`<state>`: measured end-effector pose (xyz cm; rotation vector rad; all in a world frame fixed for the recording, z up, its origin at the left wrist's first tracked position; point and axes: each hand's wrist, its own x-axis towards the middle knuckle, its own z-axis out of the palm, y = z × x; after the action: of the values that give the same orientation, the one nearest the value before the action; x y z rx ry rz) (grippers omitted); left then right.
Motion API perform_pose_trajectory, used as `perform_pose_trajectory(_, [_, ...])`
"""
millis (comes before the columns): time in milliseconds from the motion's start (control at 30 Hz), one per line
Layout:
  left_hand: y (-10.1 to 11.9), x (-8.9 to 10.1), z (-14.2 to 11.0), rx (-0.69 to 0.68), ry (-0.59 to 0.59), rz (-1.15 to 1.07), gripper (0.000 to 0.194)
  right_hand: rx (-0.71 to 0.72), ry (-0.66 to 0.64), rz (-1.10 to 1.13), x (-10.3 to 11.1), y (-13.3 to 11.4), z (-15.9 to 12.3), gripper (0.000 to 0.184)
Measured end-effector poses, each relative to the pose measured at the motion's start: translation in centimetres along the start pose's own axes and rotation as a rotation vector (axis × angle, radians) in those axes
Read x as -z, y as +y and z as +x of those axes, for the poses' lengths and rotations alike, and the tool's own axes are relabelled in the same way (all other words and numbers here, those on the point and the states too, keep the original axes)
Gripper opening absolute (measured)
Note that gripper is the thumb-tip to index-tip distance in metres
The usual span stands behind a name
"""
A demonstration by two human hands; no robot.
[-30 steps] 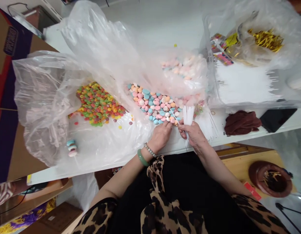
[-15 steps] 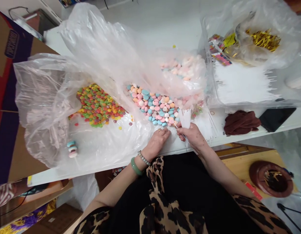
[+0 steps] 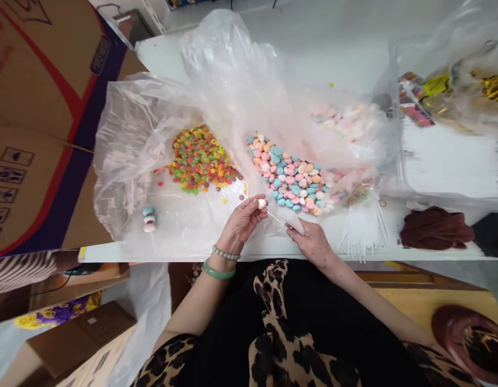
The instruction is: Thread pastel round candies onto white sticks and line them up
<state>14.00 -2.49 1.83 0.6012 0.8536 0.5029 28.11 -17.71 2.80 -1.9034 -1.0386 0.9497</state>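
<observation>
My left hand (image 3: 243, 221) is closed, pinching a small whitish candy (image 3: 262, 203) at the tip of a thin white stick (image 3: 276, 216). That stick runs across to my right hand (image 3: 313, 243), whose fingers are closed around a bundle of white sticks (image 3: 295, 221). Just beyond my hands, pastel candies (image 3: 291, 177) in pink, blue, orange and white spill from a clear plastic bag (image 3: 236, 70). Colourful ring candies (image 3: 202, 158) lie to the left. Further left is a candy skewer (image 3: 149, 219) with blue, white, dark and pink pieces.
Loose white sticks (image 3: 363, 228) lie right of my hands, beside a dark brown cloth (image 3: 436, 228) and a black flat object (image 3: 490, 234). A clear plastic tub (image 3: 397, 161) stands at the right. A large cardboard box (image 3: 43, 123) borders the left, and the table edge runs before my body.
My left hand has lifted off the table and now holds a candy at a stick's tip. The stick bundle in my right hand has tilted leftward. The camera view has shifted left.
</observation>
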Motion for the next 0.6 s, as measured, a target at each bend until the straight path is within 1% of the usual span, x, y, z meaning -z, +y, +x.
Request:
perform_pose_trajectory(133, [-0.2,0.3,-0.3,-0.018,0.007,-0.038,0.027,0.028,-0.010,-0.076,-0.6,-0.8,0.7,0.016])
perform_pose_trajectory(300, [-0.3,0.1,-0.7,-0.018,-0.021,-0.038,0.032,-0.007,-0.016,-0.106,-1.0,-1.0,1.0,0.016])
perform_pose_trajectory(600, [-0.7,0.5,-0.6,-0.027,0.040,0.018,0.032,-0.050,-0.039,-0.079,-1.4,-1.2,1.0,0.014])
